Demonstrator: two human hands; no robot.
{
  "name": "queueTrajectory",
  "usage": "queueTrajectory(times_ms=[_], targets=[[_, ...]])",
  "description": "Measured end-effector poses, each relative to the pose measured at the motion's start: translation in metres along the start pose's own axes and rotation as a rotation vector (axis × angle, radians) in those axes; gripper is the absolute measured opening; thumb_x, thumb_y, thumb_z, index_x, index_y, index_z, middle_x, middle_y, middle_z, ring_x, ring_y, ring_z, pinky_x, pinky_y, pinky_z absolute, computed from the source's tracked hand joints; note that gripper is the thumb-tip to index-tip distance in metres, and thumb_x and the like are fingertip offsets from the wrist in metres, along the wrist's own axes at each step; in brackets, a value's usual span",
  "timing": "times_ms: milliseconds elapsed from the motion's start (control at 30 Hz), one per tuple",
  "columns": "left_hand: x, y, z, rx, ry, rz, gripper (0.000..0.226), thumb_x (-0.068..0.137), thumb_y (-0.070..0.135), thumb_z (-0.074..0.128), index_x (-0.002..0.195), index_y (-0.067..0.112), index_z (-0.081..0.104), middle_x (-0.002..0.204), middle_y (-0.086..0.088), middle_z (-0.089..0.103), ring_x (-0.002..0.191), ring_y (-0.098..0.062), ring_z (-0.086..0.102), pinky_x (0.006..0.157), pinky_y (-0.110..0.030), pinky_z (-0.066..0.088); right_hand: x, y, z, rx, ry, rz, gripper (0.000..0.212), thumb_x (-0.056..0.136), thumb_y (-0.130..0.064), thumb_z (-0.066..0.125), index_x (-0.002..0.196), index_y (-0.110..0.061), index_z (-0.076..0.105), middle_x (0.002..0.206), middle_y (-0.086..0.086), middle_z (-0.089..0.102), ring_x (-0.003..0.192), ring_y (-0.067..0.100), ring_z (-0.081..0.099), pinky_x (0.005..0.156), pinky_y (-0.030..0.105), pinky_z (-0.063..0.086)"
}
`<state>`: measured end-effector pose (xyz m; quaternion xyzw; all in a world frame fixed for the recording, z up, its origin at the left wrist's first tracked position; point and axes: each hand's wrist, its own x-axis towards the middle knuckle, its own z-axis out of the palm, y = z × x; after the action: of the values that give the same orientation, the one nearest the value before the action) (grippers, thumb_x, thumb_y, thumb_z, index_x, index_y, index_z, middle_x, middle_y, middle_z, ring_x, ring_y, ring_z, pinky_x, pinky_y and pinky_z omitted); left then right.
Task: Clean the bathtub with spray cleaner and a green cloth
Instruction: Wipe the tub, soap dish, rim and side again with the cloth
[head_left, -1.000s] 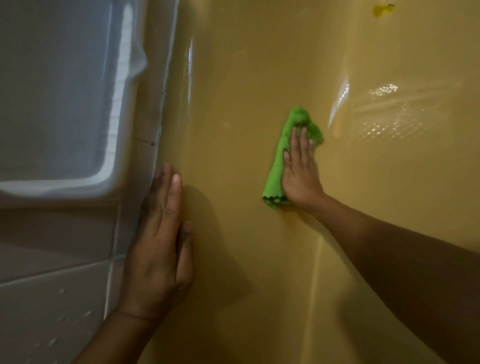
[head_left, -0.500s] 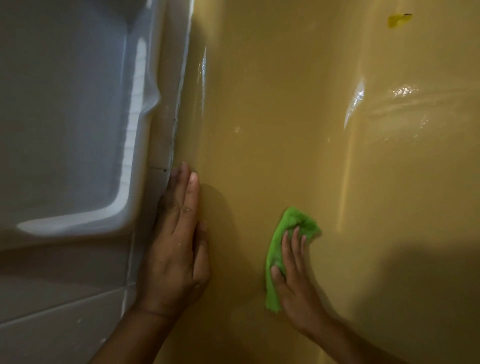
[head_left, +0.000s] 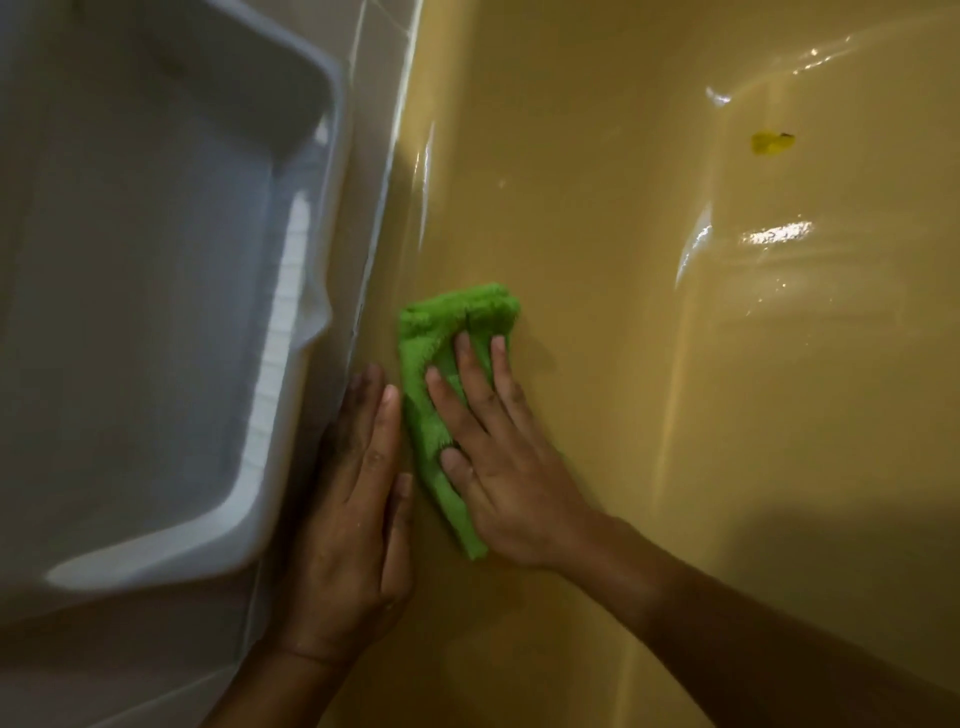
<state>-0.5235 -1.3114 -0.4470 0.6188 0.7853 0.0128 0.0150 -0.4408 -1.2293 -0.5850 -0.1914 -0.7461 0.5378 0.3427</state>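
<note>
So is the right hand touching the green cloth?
Touching. The head view shows the right hand lying flat on the green cloth, pressing it against the yellow bathtub wall.

A white plastic basin (head_left: 156, 312) at left beside pale tiles (head_left: 379, 78), a small yellow scrap (head_left: 772, 143) upper right.

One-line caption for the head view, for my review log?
Right hand presses green cloth against the yellow bathtub wall; left hand rests flat beside it.
</note>
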Motion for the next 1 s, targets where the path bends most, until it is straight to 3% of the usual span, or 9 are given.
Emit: queueTrajectory(times_ms=[167,433,567,767,900,1000], targets=[[0.01,0.001,-0.001,-0.006,-0.011,0.018,0.061,0.101,0.016,0.04,0.159,0.004,0.024,0.171,-0.004,0.017,0.158,-0.025,0.018,0.127,-0.037,0.018,0.06,0.012,-0.028,-0.019,0.08,0.034,0.064,0.107,-0.032,0.034,0.162,-0.023,0.003,0.171,0.004,-0.01,0.155,0.029,-0.021,0.126,0.057,0.007],[0.023,0.003,-0.002,0.014,-0.047,0.022,0.063,0.098,0.011,0.042,0.158,0.0,0.026,0.17,-0.01,0.018,0.158,-0.028,0.016,0.128,-0.037,0.015,0.111,0.066,-0.052,0.087,0.218,0.293,0.061,0.109,-0.041,0.022,0.163,-0.031,-0.005,0.17,-0.007,-0.018,0.155,0.025,-0.022,0.126,0.056,0.0],[0.028,0.005,-0.003,0.01,-0.063,0.006,0.067,0.096,0.006,0.046,0.159,-0.001,0.026,0.171,-0.01,0.017,0.159,-0.027,0.014,0.128,-0.041,0.016,0.108,0.101,-0.054,0.15,0.265,0.419,0.058,0.111,-0.036,0.023,0.163,-0.03,-0.003,0.17,-0.005,-0.016,0.155,0.025,-0.019,0.127,0.048,-0.003],[0.035,0.007,-0.003,-0.005,-0.055,-0.002,0.066,0.097,0.006,0.047,0.159,0.0,0.025,0.171,-0.009,0.017,0.159,-0.027,0.015,0.126,-0.052,0.021,0.083,0.143,-0.051,0.109,0.218,0.558,0.058,0.112,-0.035,0.02,0.162,-0.029,-0.008,0.169,-0.005,-0.019,0.156,0.024,-0.018,0.127,0.042,-0.006],[0.039,0.007,-0.003,-0.022,-0.048,-0.002,0.067,0.095,0.002,0.05,0.158,-0.002,0.027,0.17,-0.011,0.019,0.158,-0.028,0.016,0.124,-0.056,0.024,0.053,0.17,-0.044,0.015,0.157,0.618,0.059,0.111,-0.037,0.018,0.162,-0.027,-0.012,0.169,-0.003,-0.02,0.156,0.025,-0.018,0.128,0.047,-0.003],[0.042,0.007,-0.002,-0.025,-0.046,0.006,0.066,0.095,0.003,0.048,0.158,-0.002,0.027,0.17,-0.011,0.019,0.158,-0.028,0.015,0.125,-0.055,0.023,0.026,0.179,-0.037,-0.037,0.106,0.653,0.06,0.11,-0.041,0.016,0.16,-0.033,-0.016,0.167,-0.01,-0.024,0.154,0.018,-0.023,0.127,0.049,-0.003]])
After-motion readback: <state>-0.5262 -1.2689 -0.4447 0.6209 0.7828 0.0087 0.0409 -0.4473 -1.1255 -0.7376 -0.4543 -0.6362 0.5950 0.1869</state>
